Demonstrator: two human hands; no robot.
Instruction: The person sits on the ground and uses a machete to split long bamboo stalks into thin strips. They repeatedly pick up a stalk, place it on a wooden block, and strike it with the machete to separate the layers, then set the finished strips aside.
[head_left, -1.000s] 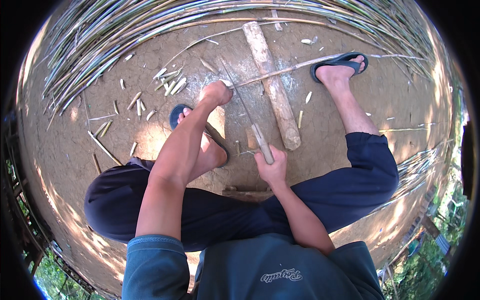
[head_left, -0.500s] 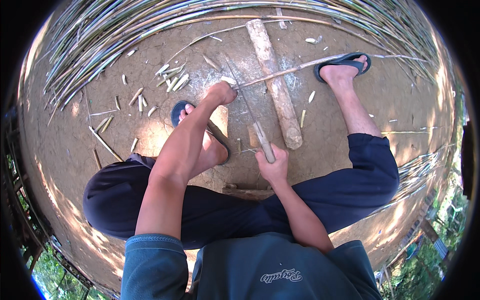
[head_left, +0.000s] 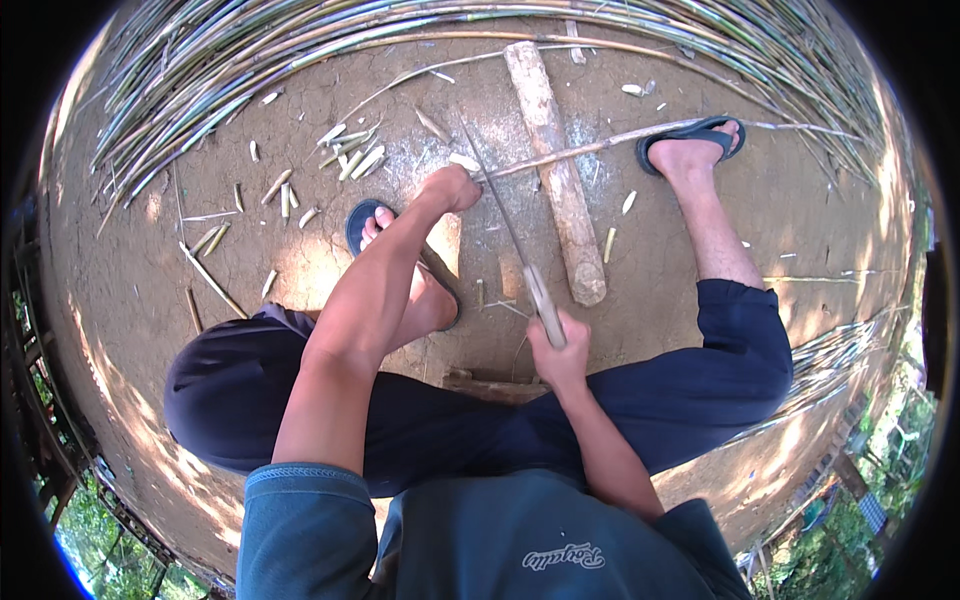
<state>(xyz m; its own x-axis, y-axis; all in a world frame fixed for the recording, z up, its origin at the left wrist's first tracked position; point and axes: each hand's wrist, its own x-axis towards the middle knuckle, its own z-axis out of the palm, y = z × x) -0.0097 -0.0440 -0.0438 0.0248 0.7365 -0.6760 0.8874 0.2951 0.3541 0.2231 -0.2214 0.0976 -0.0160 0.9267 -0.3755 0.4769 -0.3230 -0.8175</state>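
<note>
My left hand (head_left: 452, 190) is closed around the near end of a thin bamboo pole (head_left: 570, 152). A short pale tip of the pole sticks out beyond my fist. The pole runs to the right across a thick log (head_left: 560, 190), and my right sandalled foot (head_left: 690, 150) rests on it. My right hand (head_left: 560, 350) grips the pale handle of a saw (head_left: 515, 240) with a long, narrow blade. Its blade points away from me and crosses the pole just right of my left fist. The teeth are too fine to make out.
Several short cut bamboo pieces (head_left: 355, 155) lie left of the log, among pale dust. A large heap of long bamboo poles (head_left: 250, 80) curves along the far side. More thin stalks (head_left: 840, 350) lie at the right. My left sandalled foot (head_left: 370, 222) stands below my left forearm.
My right hand and the saw have drawn back toward me and slightly right. My left hand keeps its hold on the bamboo pole. The whole view has shifted slightly.
</note>
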